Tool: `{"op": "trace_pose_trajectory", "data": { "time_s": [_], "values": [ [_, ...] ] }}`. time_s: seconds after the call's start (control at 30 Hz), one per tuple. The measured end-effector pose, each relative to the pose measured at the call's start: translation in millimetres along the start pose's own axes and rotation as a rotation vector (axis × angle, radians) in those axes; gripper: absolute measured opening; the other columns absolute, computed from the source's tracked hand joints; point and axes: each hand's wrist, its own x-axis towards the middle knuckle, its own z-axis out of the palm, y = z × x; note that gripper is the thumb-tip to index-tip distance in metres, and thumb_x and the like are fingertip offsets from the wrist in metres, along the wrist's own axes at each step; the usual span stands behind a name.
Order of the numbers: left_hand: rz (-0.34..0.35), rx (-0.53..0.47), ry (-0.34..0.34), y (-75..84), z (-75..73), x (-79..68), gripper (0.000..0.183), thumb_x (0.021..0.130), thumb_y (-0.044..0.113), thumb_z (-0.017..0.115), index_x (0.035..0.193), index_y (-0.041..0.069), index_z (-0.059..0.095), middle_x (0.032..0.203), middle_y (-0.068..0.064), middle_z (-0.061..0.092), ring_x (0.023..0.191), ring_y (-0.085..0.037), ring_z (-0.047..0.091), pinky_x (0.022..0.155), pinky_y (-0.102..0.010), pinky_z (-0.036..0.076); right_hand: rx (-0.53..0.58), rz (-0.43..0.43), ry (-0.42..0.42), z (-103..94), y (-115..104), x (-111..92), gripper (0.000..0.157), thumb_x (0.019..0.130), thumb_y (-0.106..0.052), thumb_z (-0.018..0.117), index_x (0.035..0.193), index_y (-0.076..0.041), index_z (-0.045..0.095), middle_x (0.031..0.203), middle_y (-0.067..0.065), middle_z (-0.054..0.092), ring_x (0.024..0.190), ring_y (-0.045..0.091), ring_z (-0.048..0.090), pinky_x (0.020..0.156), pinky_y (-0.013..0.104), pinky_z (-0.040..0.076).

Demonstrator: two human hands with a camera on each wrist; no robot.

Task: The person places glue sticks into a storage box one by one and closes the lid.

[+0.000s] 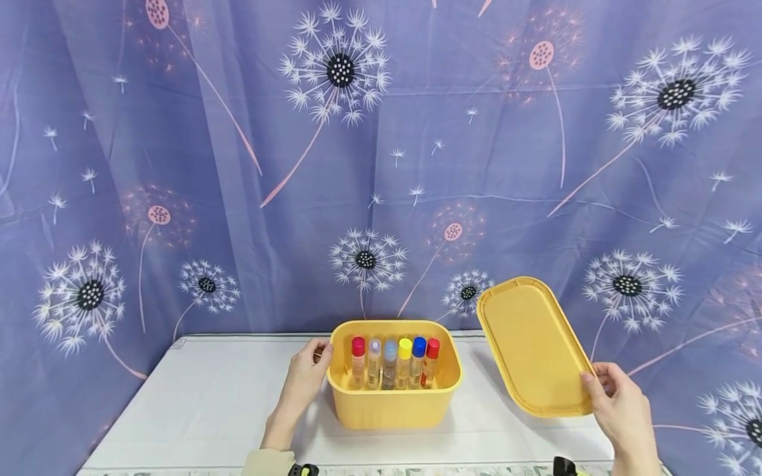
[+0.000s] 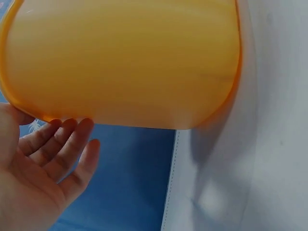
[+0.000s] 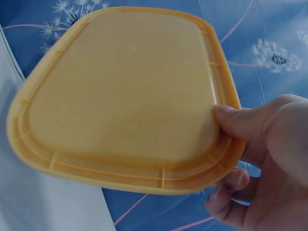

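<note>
A yellow plastic box stands uncovered on the table. Inside it several small clear bottles stand in a row, their caps red, pale, light blue, yellow and blue. My left hand is at the box's left back corner; the left wrist view has its loosely bent fingertips right at the wall, with the thumb by the rim. To the right, my right hand holds a matching yellow lid by its lower right corner. The thumb lies over the lid's ribbed rim, other fingers behind. The lid is tilted above the table.
A white cloth covers the table. Behind it hangs a purple-blue curtain printed with dandelions, close to the table's back edge. A patterned strip runs along the front edge.
</note>
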Motion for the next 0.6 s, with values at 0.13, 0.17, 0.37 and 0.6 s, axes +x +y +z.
{"op": "trace_pose_trajectory", "data": {
  "time_s": [0.13,0.17,0.37,0.6],
  "values": [
    [0.021,0.000,0.028,-0.3,0.9,-1.0,0.018,0.098,0.017,0.059,0.100,0.002,0.067,0.081,-0.001,0.064,0.073,-0.013,0.057,0.067,-0.026,0.050,-0.008,0.035,0.082,0.4,-11,2,0.012,0.091,-0.012,0.068,0.100,-0.005,0.066,0.066,-0.010,0.056,0.057,-0.003,0.044,0.058,0.024,0.033],
    [0.021,0.001,0.032,-0.5,0.8,-1.3,0.017,0.098,0.017,0.059,0.100,0.002,0.067,0.081,0.000,0.064,0.073,-0.013,0.057,0.066,-0.026,0.050,-0.005,0.046,0.101,0.7,-14,2,0.013,0.090,-0.012,0.068,0.101,-0.005,0.066,0.066,-0.012,0.056,0.057,-0.005,0.043,0.058,0.024,0.033],
    [0.003,-0.006,0.033,-1.2,-0.1,-1.7,0.018,0.099,0.018,0.059,0.101,0.002,0.068,0.081,0.000,0.061,0.074,-0.014,0.055,0.065,-0.025,0.048,0.032,0.028,0.219,3.3,-29,6,0.015,0.088,-0.010,0.070,0.102,-0.004,0.068,0.066,-0.024,0.051,0.053,-0.012,0.040,0.058,0.024,0.033],
    [0.005,-0.048,0.008,0.2,0.3,-1.8,0.020,0.100,0.018,0.057,0.103,0.000,0.066,0.083,-0.004,0.062,0.073,-0.015,0.057,0.059,-0.022,0.051,0.089,-0.069,0.379,14.0,-47,12,0.015,0.085,-0.004,0.071,0.099,0.000,0.068,0.074,-0.042,0.042,0.059,-0.024,0.035,0.057,0.029,0.033]
  ]
}}
